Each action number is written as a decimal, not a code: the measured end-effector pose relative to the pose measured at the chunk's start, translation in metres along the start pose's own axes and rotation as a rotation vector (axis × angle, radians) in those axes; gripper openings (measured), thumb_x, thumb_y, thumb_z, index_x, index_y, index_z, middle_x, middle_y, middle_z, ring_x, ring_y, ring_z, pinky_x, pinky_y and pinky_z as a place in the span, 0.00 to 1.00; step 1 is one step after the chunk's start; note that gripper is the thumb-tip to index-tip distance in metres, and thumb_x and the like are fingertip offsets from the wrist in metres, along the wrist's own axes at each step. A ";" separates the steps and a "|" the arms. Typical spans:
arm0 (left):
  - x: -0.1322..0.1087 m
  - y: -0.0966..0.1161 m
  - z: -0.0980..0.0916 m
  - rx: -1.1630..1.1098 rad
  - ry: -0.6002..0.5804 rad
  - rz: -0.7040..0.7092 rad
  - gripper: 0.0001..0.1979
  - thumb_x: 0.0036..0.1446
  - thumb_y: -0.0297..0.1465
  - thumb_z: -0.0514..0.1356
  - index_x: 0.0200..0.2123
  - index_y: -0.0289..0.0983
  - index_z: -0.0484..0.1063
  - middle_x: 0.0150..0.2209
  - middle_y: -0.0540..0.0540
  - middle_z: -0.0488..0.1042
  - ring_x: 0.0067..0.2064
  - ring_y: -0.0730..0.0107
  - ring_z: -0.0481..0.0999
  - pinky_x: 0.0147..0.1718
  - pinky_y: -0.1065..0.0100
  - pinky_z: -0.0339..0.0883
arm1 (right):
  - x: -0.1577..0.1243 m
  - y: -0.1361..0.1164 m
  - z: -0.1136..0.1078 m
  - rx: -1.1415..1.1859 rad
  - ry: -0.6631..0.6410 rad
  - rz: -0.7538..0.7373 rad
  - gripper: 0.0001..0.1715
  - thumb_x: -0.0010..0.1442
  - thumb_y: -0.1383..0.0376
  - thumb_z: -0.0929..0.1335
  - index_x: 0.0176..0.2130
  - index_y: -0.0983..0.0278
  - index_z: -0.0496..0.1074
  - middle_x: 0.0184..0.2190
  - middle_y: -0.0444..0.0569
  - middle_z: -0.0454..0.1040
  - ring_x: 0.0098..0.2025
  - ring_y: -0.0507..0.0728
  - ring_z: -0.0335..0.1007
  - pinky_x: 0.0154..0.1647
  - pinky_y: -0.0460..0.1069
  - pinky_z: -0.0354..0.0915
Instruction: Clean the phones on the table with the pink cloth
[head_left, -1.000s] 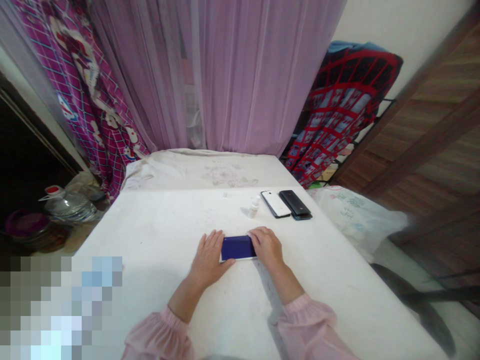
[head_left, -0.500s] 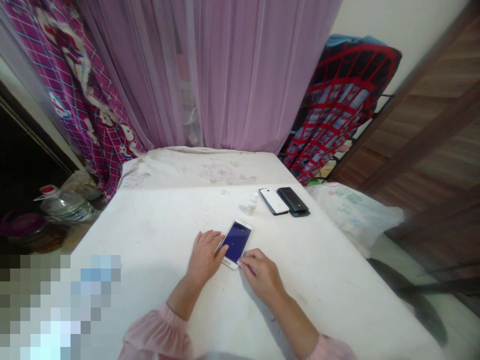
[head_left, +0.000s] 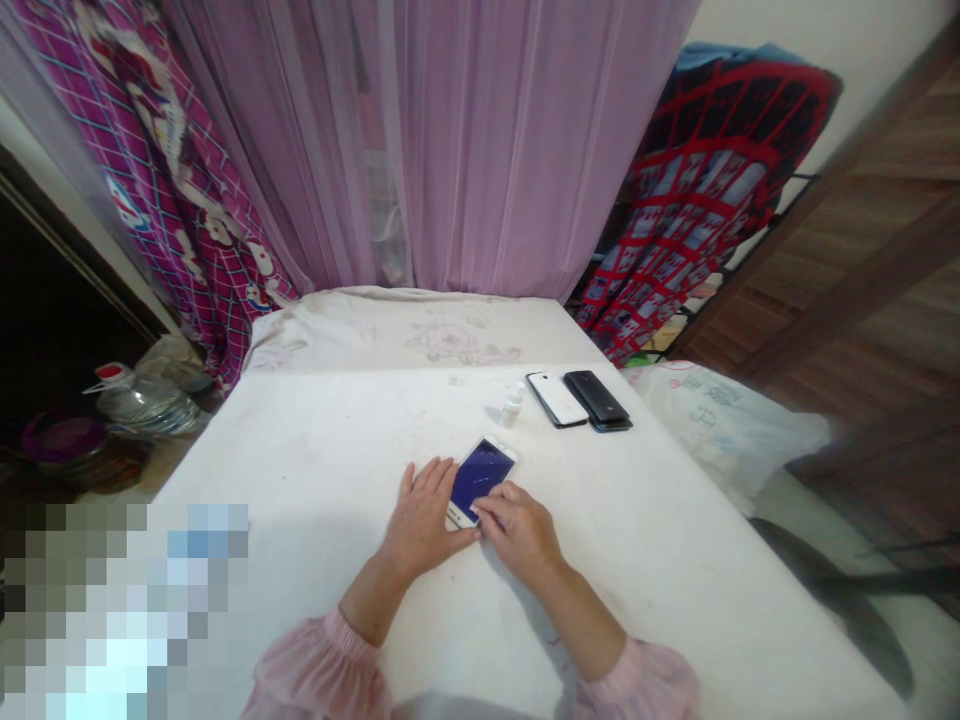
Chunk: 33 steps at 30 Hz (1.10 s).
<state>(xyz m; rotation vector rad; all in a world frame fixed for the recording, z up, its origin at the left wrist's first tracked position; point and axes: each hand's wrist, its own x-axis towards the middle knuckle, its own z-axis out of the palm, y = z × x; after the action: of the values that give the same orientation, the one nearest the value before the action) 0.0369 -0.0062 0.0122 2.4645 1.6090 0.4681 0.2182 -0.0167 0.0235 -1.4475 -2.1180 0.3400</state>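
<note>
A white-framed smartphone [head_left: 480,475] lies face up on the white-covered table, its dark blue screen showing. My left hand [head_left: 426,518] rests along its left side, fingers spread, with the thumb reaching across below the phone's lower end. Over the lower right corner of the phone is my right hand [head_left: 521,530], thumb and forefinger pinched together. Whatever sits in that pinch, if anything, is too small to make out. Just beyond the phone stands a small clear bottle with a white cap [head_left: 513,405].
A white phone [head_left: 556,399] and a black phone [head_left: 598,398] lie stacked on other devices at the back right of the table [head_left: 337,420]. A plastic bag [head_left: 720,425] hangs past the right edge. A large water bottle [head_left: 146,400] stands on the left, off the table.
My left thumb has moved off the phone's face to below its lower end. My right hand's pinch has shifted slightly further over the phone's lower corner. The view has swung slightly.
</note>
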 end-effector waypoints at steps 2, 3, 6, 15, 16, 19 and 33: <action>0.000 -0.001 0.000 -0.005 0.004 0.000 0.41 0.52 0.53 0.59 0.63 0.37 0.55 0.63 0.36 0.61 0.64 0.48 0.57 0.62 0.43 0.42 | 0.004 0.004 0.001 -0.036 -0.013 -0.042 0.13 0.60 0.66 0.65 0.38 0.54 0.78 0.33 0.45 0.74 0.37 0.52 0.70 0.37 0.45 0.64; 0.000 -0.001 0.000 -0.007 0.002 0.000 0.41 0.52 0.53 0.59 0.63 0.37 0.55 0.63 0.36 0.61 0.65 0.48 0.57 0.62 0.43 0.42 | 0.007 0.007 0.001 -0.055 -0.013 -0.046 0.13 0.61 0.66 0.65 0.38 0.54 0.78 0.33 0.45 0.74 0.38 0.53 0.70 0.38 0.45 0.64; 0.001 0.000 -0.002 -0.014 -0.024 -0.010 0.42 0.51 0.52 0.60 0.63 0.37 0.55 0.63 0.36 0.60 0.65 0.48 0.56 0.63 0.43 0.41 | 0.018 0.018 -0.003 -0.115 0.038 0.018 0.12 0.62 0.64 0.65 0.38 0.55 0.78 0.34 0.46 0.74 0.37 0.53 0.69 0.38 0.46 0.64; 0.000 -0.001 -0.003 -0.032 -0.020 -0.003 0.39 0.52 0.48 0.60 0.63 0.37 0.56 0.63 0.37 0.60 0.65 0.49 0.56 0.63 0.43 0.41 | 0.005 0.000 0.005 -0.071 0.051 -0.081 0.13 0.61 0.68 0.64 0.38 0.55 0.78 0.32 0.45 0.73 0.36 0.53 0.67 0.38 0.46 0.62; 0.000 0.000 -0.003 -0.032 -0.022 -0.005 0.39 0.52 0.47 0.60 0.63 0.37 0.56 0.63 0.37 0.60 0.65 0.49 0.55 0.63 0.44 0.41 | 0.001 -0.004 0.007 -0.055 0.043 -0.105 0.14 0.60 0.68 0.64 0.38 0.55 0.78 0.32 0.45 0.72 0.36 0.53 0.67 0.38 0.46 0.62; 0.001 0.000 -0.005 -0.035 -0.051 -0.020 0.39 0.51 0.46 0.61 0.62 0.36 0.56 0.64 0.37 0.60 0.66 0.50 0.55 0.63 0.44 0.40 | -0.001 -0.004 0.009 -0.043 0.036 -0.129 0.13 0.60 0.68 0.65 0.38 0.55 0.78 0.32 0.45 0.73 0.36 0.53 0.67 0.38 0.46 0.62; 0.002 0.001 -0.009 -0.041 -0.092 -0.023 0.40 0.50 0.46 0.62 0.62 0.35 0.56 0.65 0.37 0.58 0.66 0.49 0.54 0.63 0.43 0.41 | 0.009 0.010 0.006 -0.037 0.093 -0.061 0.13 0.63 0.64 0.64 0.39 0.57 0.78 0.33 0.46 0.73 0.36 0.53 0.69 0.39 0.46 0.64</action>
<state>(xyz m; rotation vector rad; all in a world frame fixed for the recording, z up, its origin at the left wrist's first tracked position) 0.0349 -0.0047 0.0215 2.3987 1.5744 0.3751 0.2199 -0.0036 0.0164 -1.3892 -2.0987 0.2076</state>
